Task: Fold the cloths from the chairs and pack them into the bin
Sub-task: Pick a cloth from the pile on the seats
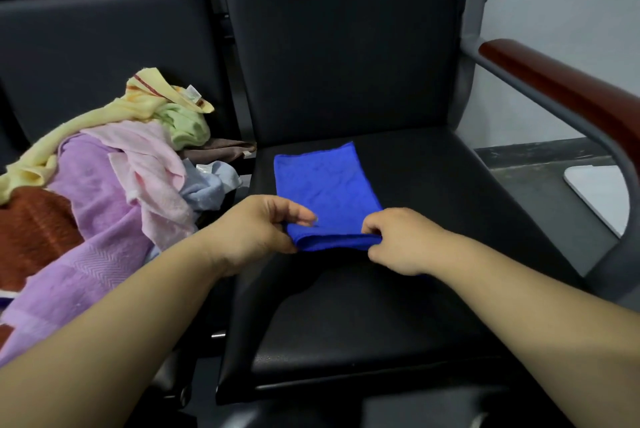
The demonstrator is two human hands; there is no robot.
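Your left hand and right hand each pinch a near corner of the blue cloth, probably to fold it flat on the chair seat.

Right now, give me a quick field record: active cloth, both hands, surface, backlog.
active cloth: blue cloth, a long strip lying on the seat
left hand: pinches its near left corner
right hand: pinches its near right corner
surface: black chair seat
backlog: cloth pile, unfolded, on the chair to the left
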